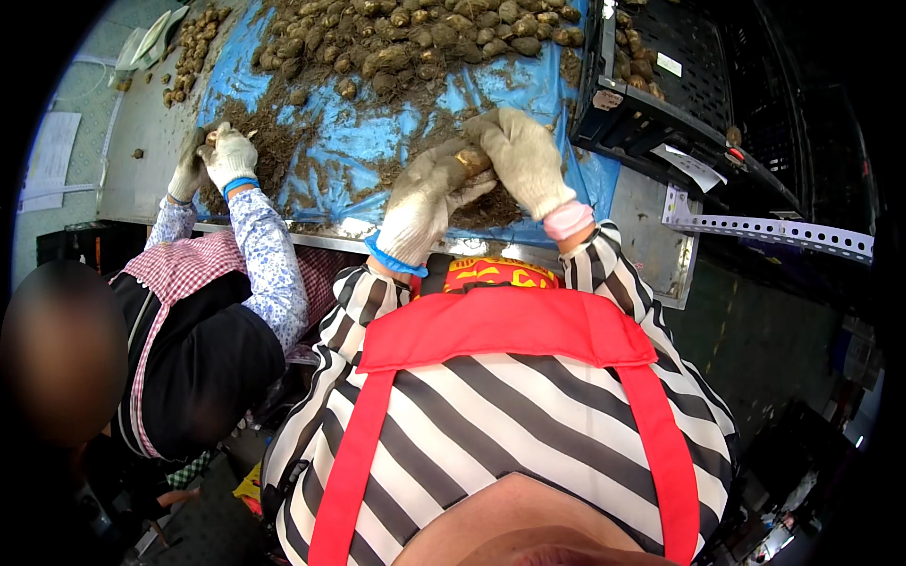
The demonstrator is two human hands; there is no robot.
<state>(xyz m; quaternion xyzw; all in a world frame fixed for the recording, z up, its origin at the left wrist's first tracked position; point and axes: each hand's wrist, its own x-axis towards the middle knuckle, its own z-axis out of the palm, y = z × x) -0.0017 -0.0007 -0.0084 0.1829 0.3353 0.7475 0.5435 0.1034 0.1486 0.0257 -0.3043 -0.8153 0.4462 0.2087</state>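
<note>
Left hand [417, 200] grips tuber [472, 161] near table edge [519, 251]; right hand [519, 158] touches it, grip unclear.

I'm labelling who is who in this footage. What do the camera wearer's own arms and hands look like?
The left hand and right hand wear off-white knit gloves with brown soiling. A blue band circles the left wrist, a pink band the right. The sleeves have dark and white stripes.
</note>
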